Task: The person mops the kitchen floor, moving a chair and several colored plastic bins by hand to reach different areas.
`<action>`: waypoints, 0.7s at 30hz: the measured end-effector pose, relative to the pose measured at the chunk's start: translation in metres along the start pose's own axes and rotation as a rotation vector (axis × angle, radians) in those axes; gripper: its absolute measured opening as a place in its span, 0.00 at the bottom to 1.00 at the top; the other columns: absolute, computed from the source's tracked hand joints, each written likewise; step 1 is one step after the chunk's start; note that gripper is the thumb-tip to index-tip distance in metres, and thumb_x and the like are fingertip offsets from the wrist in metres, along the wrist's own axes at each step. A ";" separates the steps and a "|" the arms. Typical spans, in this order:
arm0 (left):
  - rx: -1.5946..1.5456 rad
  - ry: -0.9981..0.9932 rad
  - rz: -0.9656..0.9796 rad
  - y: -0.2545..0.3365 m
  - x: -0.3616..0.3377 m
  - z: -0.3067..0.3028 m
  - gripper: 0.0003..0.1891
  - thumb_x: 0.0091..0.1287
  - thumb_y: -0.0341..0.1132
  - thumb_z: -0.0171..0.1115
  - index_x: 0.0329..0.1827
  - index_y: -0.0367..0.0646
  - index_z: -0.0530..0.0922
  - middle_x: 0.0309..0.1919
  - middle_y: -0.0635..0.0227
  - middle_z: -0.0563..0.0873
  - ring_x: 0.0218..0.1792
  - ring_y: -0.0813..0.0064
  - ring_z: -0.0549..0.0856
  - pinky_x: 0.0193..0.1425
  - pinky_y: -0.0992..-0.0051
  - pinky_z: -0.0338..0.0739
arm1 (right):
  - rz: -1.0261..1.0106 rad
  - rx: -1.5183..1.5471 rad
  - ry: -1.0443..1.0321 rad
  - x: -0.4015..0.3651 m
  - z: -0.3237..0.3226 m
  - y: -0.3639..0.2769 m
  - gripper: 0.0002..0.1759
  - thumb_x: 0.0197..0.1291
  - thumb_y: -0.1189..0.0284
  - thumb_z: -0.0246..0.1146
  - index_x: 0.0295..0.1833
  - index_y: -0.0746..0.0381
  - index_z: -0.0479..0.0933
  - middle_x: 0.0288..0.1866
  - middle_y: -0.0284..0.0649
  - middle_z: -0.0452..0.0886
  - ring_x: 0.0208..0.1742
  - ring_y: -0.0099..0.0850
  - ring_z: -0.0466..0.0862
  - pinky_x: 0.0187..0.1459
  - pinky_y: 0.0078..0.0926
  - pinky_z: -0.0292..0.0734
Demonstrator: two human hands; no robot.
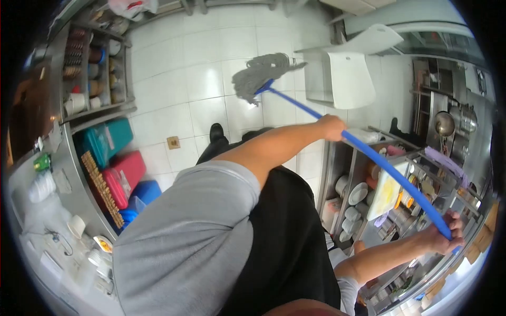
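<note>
A mop with a long blue handle [391,169] runs across the view from the right edge to the floor. Its grey string head [258,75] lies spread on the white tiles, joined by a blue socket. My left hand [331,128] is wrapped round the handle partway down, the arm stretched out in front of my body. Near the top end, my right hand [447,234] is closed round the same handle, off to my right. Some fingers of both hands are hidden by the grip.
A white chair [348,79] stands right of the mop head. On the left are a rack [95,68] of containers and a shelf with teal [108,141] and red [125,176] boxes. Metal shelving [329,184] with dishes stands at right. A floor drain [173,142] lies left of a black shoe [217,132].
</note>
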State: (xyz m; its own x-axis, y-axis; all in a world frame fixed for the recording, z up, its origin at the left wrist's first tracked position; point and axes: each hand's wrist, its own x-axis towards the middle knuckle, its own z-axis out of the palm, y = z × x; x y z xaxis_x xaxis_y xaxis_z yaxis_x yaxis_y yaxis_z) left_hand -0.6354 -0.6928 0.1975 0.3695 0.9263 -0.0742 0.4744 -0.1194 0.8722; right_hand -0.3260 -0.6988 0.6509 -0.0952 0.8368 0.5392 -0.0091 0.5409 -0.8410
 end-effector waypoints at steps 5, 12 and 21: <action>0.079 0.195 -0.179 -0.086 -0.140 -0.031 0.10 0.59 0.42 0.68 0.35 0.44 0.86 0.33 0.53 0.90 0.42 0.46 0.90 0.50 0.47 0.83 | 0.174 0.269 -0.052 -0.043 0.086 0.064 0.35 0.81 0.43 0.49 0.24 0.56 0.69 0.25 0.39 0.71 0.44 0.47 0.82 0.48 0.51 0.83; 0.213 0.528 -0.493 -0.260 -0.370 -0.094 0.05 0.57 0.33 0.68 0.33 0.42 0.84 0.36 0.50 0.88 0.42 0.44 0.88 0.52 0.47 0.82 | 0.608 0.548 -0.059 -0.160 0.341 0.142 0.26 0.81 0.51 0.54 0.30 0.56 0.69 0.26 0.41 0.72 0.38 0.46 0.83 0.49 0.59 0.82; 0.385 0.703 -0.671 -0.248 -0.466 -0.062 0.18 0.64 0.42 0.75 0.26 0.39 0.79 0.31 0.49 0.84 0.39 0.43 0.84 0.46 0.48 0.78 | 0.610 0.454 -0.627 -0.238 0.330 0.119 0.22 0.83 0.60 0.56 0.35 0.63 0.74 0.35 0.47 0.83 0.50 0.48 0.88 0.58 0.51 0.81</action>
State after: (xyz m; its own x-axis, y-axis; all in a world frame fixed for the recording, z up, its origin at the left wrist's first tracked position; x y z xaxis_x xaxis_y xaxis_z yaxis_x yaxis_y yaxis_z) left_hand -0.9746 -1.0726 0.0458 -0.5531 0.8292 -0.0804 0.6788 0.5045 0.5336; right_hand -0.6331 -0.8616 0.4076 -0.7202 0.6938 -0.0032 -0.1516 -0.1618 -0.9751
